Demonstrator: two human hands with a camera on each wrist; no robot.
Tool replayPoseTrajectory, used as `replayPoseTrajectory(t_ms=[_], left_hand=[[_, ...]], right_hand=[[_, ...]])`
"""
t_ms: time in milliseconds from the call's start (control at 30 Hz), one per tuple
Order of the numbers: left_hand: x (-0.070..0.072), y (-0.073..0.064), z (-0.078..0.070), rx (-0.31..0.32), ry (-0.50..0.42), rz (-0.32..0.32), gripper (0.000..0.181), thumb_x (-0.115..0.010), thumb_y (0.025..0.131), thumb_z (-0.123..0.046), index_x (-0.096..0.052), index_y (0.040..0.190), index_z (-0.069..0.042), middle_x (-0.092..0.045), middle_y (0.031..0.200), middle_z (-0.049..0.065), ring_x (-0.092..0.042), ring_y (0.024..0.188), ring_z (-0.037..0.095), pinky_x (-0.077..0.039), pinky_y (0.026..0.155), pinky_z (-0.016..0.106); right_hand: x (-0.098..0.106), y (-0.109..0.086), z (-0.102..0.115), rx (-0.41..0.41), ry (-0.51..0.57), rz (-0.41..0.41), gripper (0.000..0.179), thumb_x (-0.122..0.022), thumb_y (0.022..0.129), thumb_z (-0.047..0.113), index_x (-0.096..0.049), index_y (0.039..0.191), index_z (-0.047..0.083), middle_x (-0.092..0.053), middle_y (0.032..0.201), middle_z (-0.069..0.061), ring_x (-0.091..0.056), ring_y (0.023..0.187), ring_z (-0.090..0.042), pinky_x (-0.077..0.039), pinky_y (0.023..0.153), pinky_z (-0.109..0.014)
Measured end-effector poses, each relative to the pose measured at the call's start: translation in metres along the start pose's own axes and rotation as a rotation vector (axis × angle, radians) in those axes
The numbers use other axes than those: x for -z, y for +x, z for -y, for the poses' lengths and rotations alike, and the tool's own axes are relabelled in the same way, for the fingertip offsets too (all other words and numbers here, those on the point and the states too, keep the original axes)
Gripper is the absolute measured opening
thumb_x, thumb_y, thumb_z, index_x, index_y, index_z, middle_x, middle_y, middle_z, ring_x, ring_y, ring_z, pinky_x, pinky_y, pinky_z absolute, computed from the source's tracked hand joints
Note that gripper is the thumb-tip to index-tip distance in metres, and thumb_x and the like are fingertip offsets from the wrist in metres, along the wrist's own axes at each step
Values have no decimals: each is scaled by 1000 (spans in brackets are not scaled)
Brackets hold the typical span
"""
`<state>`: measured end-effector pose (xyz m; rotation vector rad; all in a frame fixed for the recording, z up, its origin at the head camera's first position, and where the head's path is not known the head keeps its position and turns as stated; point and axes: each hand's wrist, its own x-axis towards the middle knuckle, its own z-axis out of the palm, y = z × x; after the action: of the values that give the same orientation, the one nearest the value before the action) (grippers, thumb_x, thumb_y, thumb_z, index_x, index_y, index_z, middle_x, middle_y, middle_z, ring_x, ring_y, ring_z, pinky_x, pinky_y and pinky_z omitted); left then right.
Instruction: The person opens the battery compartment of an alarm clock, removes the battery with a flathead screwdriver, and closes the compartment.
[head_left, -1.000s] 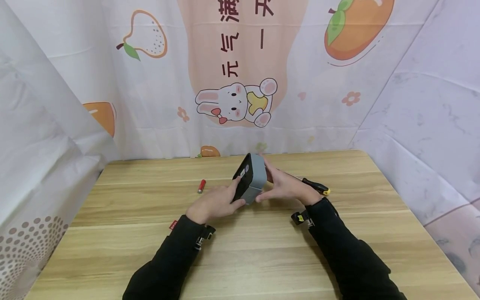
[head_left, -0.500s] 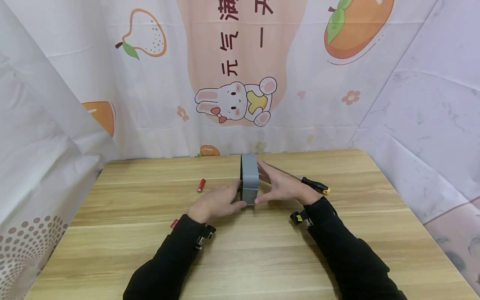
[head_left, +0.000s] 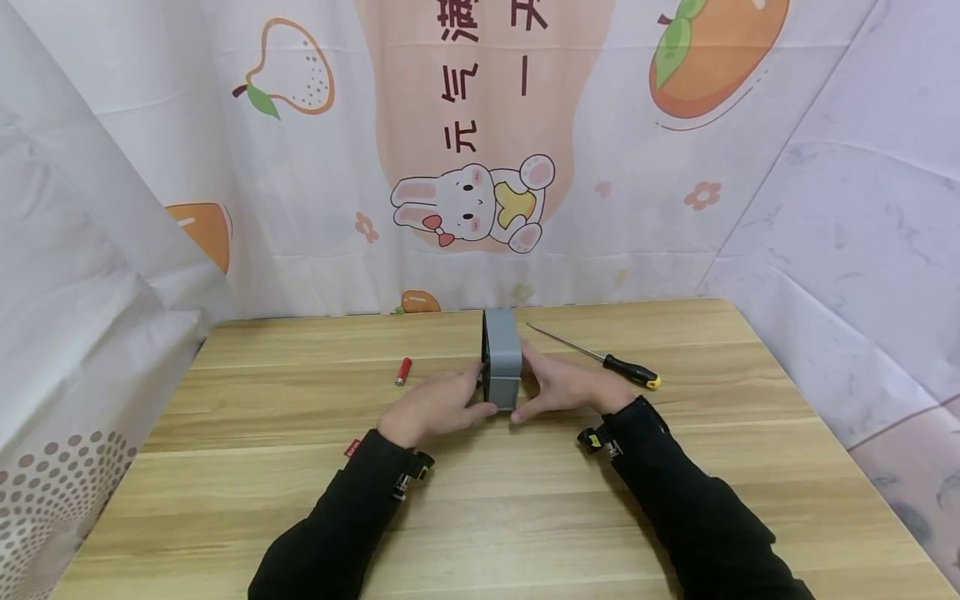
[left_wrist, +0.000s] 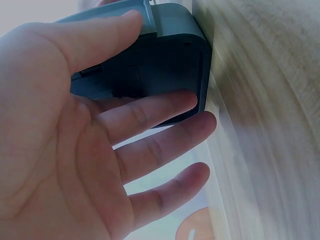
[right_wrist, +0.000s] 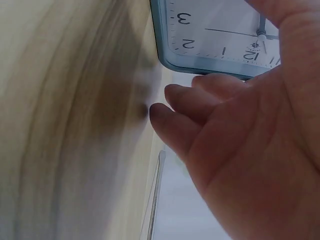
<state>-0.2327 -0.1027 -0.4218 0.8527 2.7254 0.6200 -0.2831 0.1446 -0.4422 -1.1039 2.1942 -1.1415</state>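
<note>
A grey-blue clock (head_left: pixel 502 348) stands on edge on the table, its white dial (right_wrist: pixel 225 30) towards my right hand and its black back (left_wrist: pixel 150 65) towards my left. My left hand (head_left: pixel 435 406) holds it at the near end, thumb along the housing's side and index finger partly hidden at the back; the other fingers extend past it. On the dial side, my right hand (head_left: pixel 566 385) rests close by with fingers loosely bent, fingertips by the casing edge near the 12. In the right wrist view, the thumb overlaps the dial.
A small red battery (head_left: pixel 403 372) lies on the wooden table (head_left: pixel 495 508), left of the clock. A screwdriver (head_left: pixel 630 371) with a black and yellow handle lies behind my right hand. A printed curtain (head_left: pixel 315 183) hangs along the table's back edge.
The clock has turned from a tilt that showed its black back to standing upright. My right hand has lowered slightly, uncovering the screwdriver's shaft; my left hand has barely moved.
</note>
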Motion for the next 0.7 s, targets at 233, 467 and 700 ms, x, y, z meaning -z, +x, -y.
replayPoseTrajectory(t_ms=[233, 467, 700], left_hand=[[0, 0, -2, 3, 14, 2, 62, -65, 99, -43, -45, 142, -3, -63, 91, -1, -57, 71, 11, -47, 68, 29], [-2, 1, -2, -6, 17, -5, 61, -66, 98, -43, -46, 140, -3, -62, 87, -2, -55, 67, 10, -46, 65, 29], [-2, 2, -2, -19, 29, -9, 63, -66, 98, -45, -47, 140, -3, -62, 87, -2, -55, 69, 11, -46, 66, 29]], right_hand=[[0, 0, 0, -23, -57, -9, 133, -91, 78, 22, 12, 162, 26, -31, 159, -8, -29, 146, -20, -24, 118, -45], [-1, -1, -2, -39, -54, -8, 136, -92, 76, 24, 13, 162, 26, -17, 165, -10, -20, 149, -22, -20, 119, -47], [-1, -1, -4, -53, -63, 3, 136, -93, 75, 22, 12, 161, 24, -17, 164, -11, -18, 150, -22, -19, 120, -46]])
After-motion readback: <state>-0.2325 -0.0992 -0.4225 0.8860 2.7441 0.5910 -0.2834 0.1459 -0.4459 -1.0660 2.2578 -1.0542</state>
